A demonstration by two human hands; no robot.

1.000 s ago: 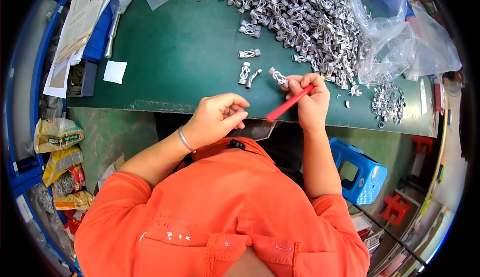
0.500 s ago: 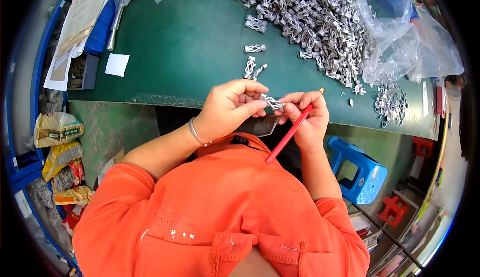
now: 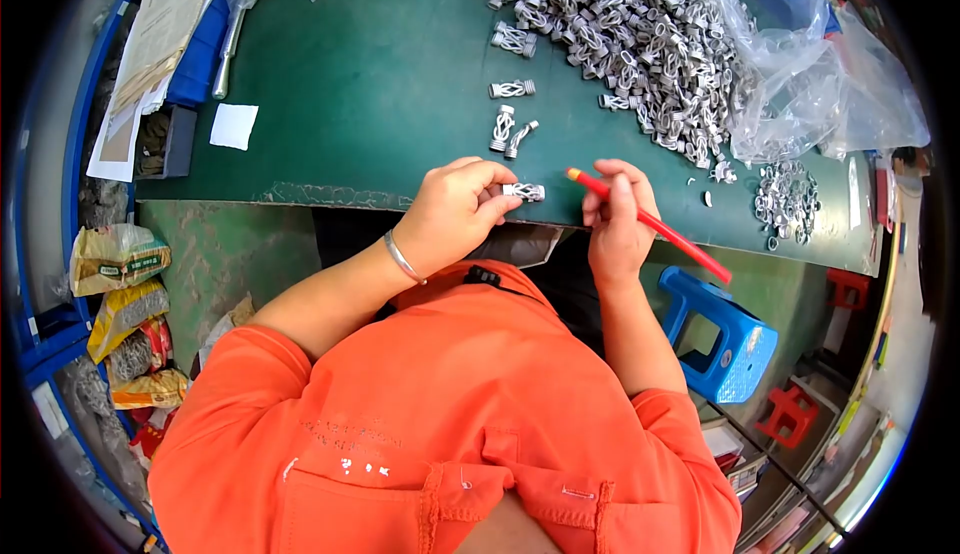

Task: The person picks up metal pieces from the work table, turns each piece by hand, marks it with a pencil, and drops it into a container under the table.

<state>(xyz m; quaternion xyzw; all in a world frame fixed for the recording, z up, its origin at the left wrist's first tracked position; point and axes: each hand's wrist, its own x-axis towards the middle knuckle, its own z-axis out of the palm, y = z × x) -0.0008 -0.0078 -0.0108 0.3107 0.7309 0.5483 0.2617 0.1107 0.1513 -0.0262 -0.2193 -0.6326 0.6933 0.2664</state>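
My left hand [image 3: 456, 208] pinches one end of a small grey metal part with twisted openwork sides [image 3: 525, 192], close to the table's front edge. My right hand [image 3: 622, 224] is closed around a long red pen-like tool [image 3: 682, 244]. Its yellowish tip points left toward the metal part, with a gap between the two. Just beyond my left hand lie loose parts of the same kind: one upright-looking piece [image 3: 502, 128], a thinner one [image 3: 521, 139], and one lying sideways [image 3: 512, 88].
A large heap of grey metal parts [image 3: 640, 44] covers the back right of the green table [image 3: 350, 104]. Clear plastic bags [image 3: 790, 84] and a pile of small rings [image 3: 786, 199] lie right of it. A blue stool [image 3: 725, 344] stands below the table at right.
My right hand has drawn away from the metal part and swung the red tool round so its tip faces left. My left hand keeps the part, now turned level.
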